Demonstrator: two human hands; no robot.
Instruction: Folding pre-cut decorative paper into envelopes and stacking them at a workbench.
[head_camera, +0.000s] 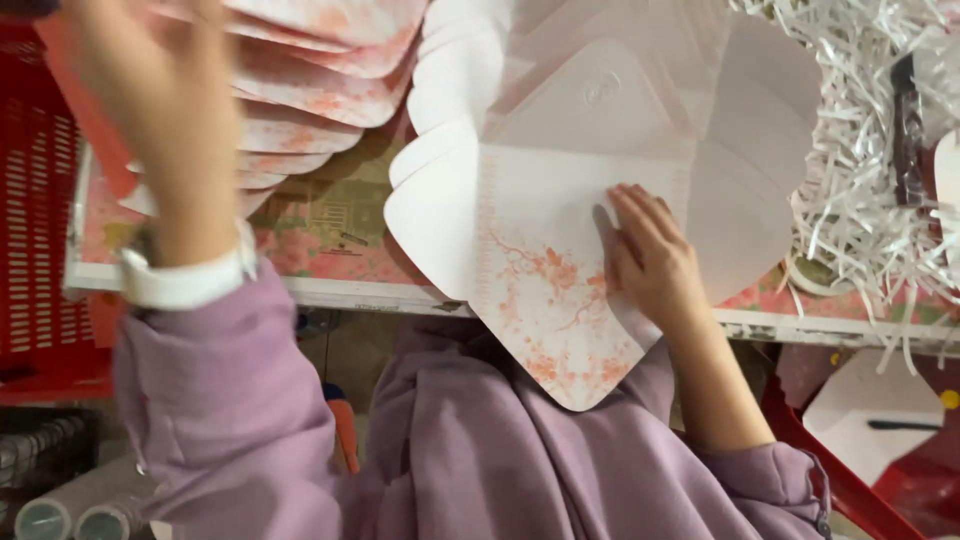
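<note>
**Hands at a card envelope blank**

Right hand (650, 255) flat, fingers spread, pressing one unfolded blank (560, 270) onto the bench (340, 292); grip open, holding nothing, likely pinning the sheet so it cannot slide. Blank half over the bench edge, pink-blossom flap hanging toward the lap. Left hand (165, 110) raised and blurred near a fanned stack (310, 90) of at least six like blanks; grip impossible to tell. One white wristband (185, 280). Shredded paper (860, 170) heaped right, one red crate (40, 200) left.
</note>
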